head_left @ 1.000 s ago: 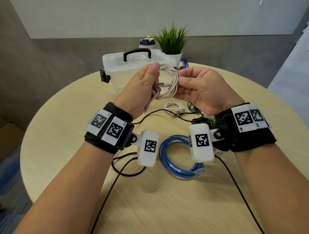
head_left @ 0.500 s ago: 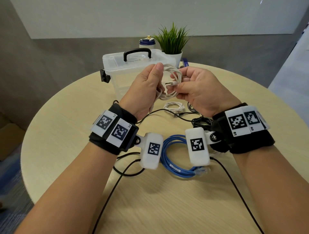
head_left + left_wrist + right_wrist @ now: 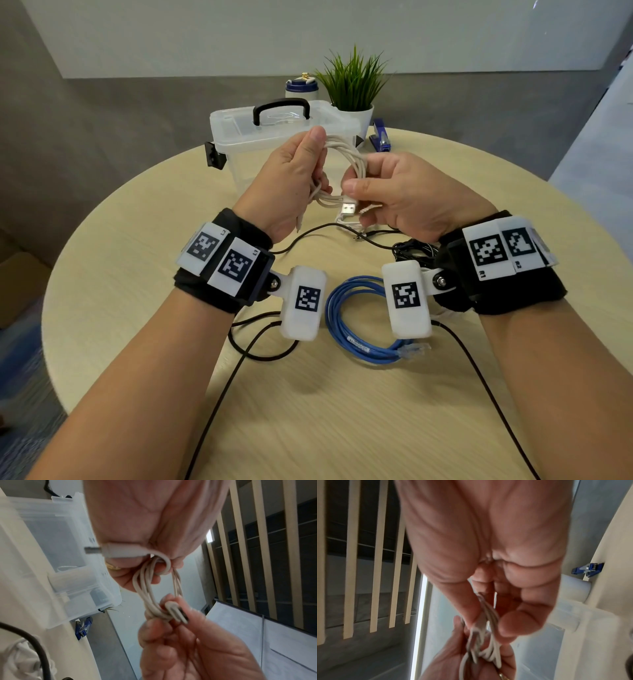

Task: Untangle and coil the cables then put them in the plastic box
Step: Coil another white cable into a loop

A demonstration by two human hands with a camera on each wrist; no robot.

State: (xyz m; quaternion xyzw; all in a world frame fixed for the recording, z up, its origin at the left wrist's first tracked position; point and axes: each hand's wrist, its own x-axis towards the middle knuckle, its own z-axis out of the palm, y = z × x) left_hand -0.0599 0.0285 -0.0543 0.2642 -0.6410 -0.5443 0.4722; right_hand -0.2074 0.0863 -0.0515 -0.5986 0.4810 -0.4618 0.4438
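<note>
Both hands hold a coiled white USB cable (image 3: 346, 158) in the air just in front of the clear plastic box (image 3: 236, 137), whose lid with a black handle is on. My left hand (image 3: 320, 161) grips the coil's left side, and the small plug (image 3: 120, 551) sticks out under its palm. My right hand (image 3: 359, 185) pinches the coil's right side, with the USB plug (image 3: 349, 208) at the coil's bottom. In the right wrist view the cable (image 3: 488, 649) is blurred. A coiled blue cable (image 3: 346, 325) lies on the table below the wrists.
A second small white cable (image 3: 346, 223) and a black cable tangle (image 3: 411, 250) lie under the hands. Long black leads (image 3: 246, 346) trail over the round wooden table (image 3: 137, 240). A potted plant (image 3: 352, 85), a bottle (image 3: 301, 89) and a blue stapler (image 3: 380, 137) stand behind the box.
The right hand has carried the USB plug down from the coil's middle to its bottom, and its fingers have closed round the right side. The left hand keeps its grip.
</note>
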